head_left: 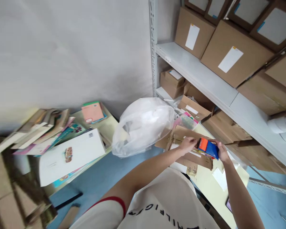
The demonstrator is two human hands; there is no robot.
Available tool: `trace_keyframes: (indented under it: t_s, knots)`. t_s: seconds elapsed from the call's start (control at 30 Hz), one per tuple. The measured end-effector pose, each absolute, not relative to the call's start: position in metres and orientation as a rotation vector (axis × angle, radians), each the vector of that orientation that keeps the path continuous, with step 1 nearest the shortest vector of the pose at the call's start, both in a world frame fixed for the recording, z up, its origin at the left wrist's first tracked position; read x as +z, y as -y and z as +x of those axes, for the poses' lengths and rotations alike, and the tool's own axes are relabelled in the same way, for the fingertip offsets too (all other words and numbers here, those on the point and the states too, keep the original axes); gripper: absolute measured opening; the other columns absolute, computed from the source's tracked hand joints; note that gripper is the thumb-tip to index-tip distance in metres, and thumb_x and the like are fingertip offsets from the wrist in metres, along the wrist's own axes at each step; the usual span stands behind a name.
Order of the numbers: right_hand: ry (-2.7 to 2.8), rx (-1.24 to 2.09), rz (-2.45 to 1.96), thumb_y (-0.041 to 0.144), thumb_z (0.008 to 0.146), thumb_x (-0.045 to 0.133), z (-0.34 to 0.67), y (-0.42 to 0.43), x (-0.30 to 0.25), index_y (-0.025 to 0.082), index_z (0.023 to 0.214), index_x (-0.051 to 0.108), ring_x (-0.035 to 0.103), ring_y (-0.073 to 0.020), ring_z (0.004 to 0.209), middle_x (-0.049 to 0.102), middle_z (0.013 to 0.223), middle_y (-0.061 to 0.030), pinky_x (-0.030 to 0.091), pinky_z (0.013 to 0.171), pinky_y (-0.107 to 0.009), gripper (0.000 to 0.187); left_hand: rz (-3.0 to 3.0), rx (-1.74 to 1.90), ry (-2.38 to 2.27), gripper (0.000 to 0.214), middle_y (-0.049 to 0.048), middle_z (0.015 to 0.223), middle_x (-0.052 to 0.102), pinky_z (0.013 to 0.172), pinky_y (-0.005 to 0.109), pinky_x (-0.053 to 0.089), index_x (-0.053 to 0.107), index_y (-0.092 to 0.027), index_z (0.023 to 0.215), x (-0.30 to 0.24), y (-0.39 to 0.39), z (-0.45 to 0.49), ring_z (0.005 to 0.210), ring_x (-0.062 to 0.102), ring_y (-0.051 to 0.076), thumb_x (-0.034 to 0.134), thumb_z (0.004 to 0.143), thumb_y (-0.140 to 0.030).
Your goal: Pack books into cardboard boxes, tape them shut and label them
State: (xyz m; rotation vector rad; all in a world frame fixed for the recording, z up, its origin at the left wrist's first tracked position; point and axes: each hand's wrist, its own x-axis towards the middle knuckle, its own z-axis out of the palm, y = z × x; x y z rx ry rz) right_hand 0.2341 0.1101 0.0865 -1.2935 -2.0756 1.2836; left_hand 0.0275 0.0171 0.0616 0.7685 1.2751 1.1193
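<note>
Orange-and-blue pack (pixel 208 148): small and flat, one end orange, the rest blue; held in the air between both hands, just above an open cardboard box (pixel 181 135) that lies on the pale yellow surface (pixel 205 186).
Left hand (pixel 187 143): fingers closed on the orange end.
Right hand (pixel 222 154): wrapped around the blue end.
White plastic bag (pixel 143 125): full and crumpled, just left of the open cardboard box.
White slip of paper (pixel 220 178): flat on the surface, near the right forearm.
Pile of books (pixel 62 149): sprawled well to the left, with a pink booklet (pixel 92 112) at its far edge.
Grey metal shelf (pixel 205 79): to the right, carrying labelled brown cartons (pixel 235 52).
Blue floor (pixel 102 178): shows between the pile and the surface.
</note>
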Motion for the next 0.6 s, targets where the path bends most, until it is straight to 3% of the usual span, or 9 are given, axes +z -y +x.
trace_keyframes:
  t_s: [0.1, 0.23, 0.37, 0.5, 0.6]
  knots:
    - [2.197, 1.159, -1.261, 0.091, 0.076, 0.029, 0.232, -0.109, 0.092, 0.019, 0.089, 0.075, 0.073, -0.0306, 0.080, 0.078, 0.086, -0.0131, 0.059, 0.067, -0.039, 0.086, 0.818, 1.116, -1.353, 0.031, -0.0001, 0.057, 0.063, 0.063, 0.026, 0.053, 0.059, -0.017, 0.060, 0.060, -0.019, 0.021, 0.066, 0.070, 0.017, 0.061, 0.088, -0.031]
    - [2.438, 0.825, -1.323, 0.081, 0.081, 0.040, 0.237, -0.110, 0.108, 0.020, 0.089, 0.075, 0.073, -0.0285, 0.073, 0.078, 0.083, -0.0108, 0.058, 0.069, -0.038, 0.070, 0.836, 1.091, -1.420, 0.024, 0.0038, 0.069, 0.073, 0.062, 0.026, 0.054, 0.066, -0.017, 0.072, 0.054, -0.008, -0.012, 0.068, 0.072, 0.018, 0.059, 0.089, -0.033]
    - [2.635, 0.561, -1.456, 0.070, 0.082, 0.045, 0.251, -0.115, 0.121, 0.023, 0.083, 0.075, 0.072, -0.0264, 0.067, 0.077, 0.075, -0.0079, 0.056, 0.064, -0.035, 0.056, 0.783, 1.055, -1.652, 0.025, 0.0080, 0.079, 0.076, 0.071, 0.033, 0.057, 0.067, -0.018, 0.081, 0.038, 0.014, -0.072, 0.071, 0.073, 0.019, 0.054, 0.094, -0.036]
    - [2.773, 0.385, -1.570, 0.063, 0.084, 0.048, 0.248, -0.117, 0.119, 0.025, 0.080, 0.074, 0.074, -0.0276, 0.073, 0.077, 0.076, -0.0073, 0.055, 0.067, -0.035, 0.046, 0.837, 0.965, -1.802, 0.030, 0.0074, 0.073, 0.072, 0.079, 0.038, 0.055, 0.062, -0.021, 0.067, 0.016, 0.029, -0.106, 0.072, 0.070, 0.021, 0.054, 0.092, -0.034]
    - [2.811, 0.298, -1.617, 0.058, 0.087, 0.050, 0.238, -0.116, 0.115, 0.026, 0.087, 0.076, 0.075, -0.0281, 0.081, 0.079, 0.084, -0.0075, 0.055, 0.070, -0.034, 0.041, 0.927, 0.884, -1.904, 0.028, 0.0085, 0.073, 0.071, 0.089, 0.040, 0.051, 0.064, -0.019, 0.065, 0.002, 0.029, -0.101, 0.086, 0.070, 0.026, 0.057, 0.089, -0.032]
